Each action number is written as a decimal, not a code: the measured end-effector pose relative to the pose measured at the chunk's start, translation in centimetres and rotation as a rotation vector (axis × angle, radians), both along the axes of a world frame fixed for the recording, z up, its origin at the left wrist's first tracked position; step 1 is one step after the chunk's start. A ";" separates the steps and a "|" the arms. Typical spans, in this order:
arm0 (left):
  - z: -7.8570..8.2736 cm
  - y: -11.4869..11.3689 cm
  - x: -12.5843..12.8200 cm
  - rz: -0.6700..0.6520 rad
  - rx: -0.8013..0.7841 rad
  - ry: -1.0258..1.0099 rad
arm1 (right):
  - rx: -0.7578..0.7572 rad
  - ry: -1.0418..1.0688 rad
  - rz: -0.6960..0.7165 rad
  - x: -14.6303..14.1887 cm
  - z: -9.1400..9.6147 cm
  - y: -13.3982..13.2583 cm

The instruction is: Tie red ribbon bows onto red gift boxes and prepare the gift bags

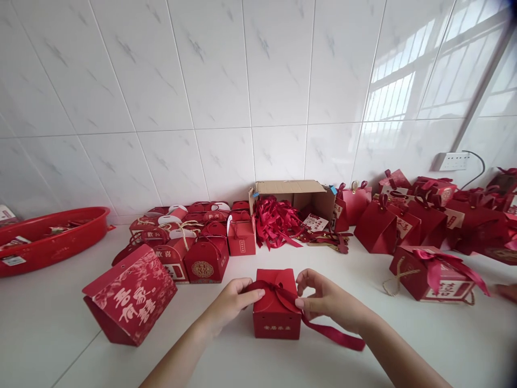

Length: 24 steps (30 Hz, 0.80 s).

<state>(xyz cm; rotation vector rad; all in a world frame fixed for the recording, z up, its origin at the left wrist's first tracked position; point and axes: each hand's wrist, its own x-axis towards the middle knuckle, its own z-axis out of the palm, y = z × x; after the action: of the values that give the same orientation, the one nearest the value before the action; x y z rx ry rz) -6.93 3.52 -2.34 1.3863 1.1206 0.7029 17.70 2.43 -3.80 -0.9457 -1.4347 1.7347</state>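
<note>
A small red gift box [277,323] with gold lettering on its front stands on the white table between my hands. A dark red ribbon [335,334] crosses its top, with a knot or loop at the middle and a long tail trailing to the right. My left hand [234,296] pinches the ribbon at the box's left top edge, thumb lying along it. At the right top edge my right hand [323,296] grips the ribbon between thumb and fingers. The underside of the knot is hidden.
A larger red box [131,296] with white lettering stands at left, before several handled boxes [208,258]. Behind are a cardboard carton [291,187] and red ribbons [277,223]. A red basin [60,242] sits far left. Ribboned boxes [432,275] crowd the right; another person's fingers [508,291] show there.
</note>
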 end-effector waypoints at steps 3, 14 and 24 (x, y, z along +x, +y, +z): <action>-0.4 0.1 -0.1 -0.013 -0.024 -0.017 | -0.014 -0.068 -0.009 -0.1 -0.3 0.0; -0.9 -0.2 0.4 0.064 -0.063 -0.034 | 0.043 -0.073 0.079 0.0 -0.3 0.2; -1.4 -0.4 0.2 0.016 -0.092 -0.086 | -0.051 0.195 0.102 0.1 -1.0 0.6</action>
<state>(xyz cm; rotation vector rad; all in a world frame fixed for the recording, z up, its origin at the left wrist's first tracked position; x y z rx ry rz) -6.73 3.09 -3.79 1.2594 1.0844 0.7069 17.79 3.05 -4.77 -0.7180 -1.3370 1.8900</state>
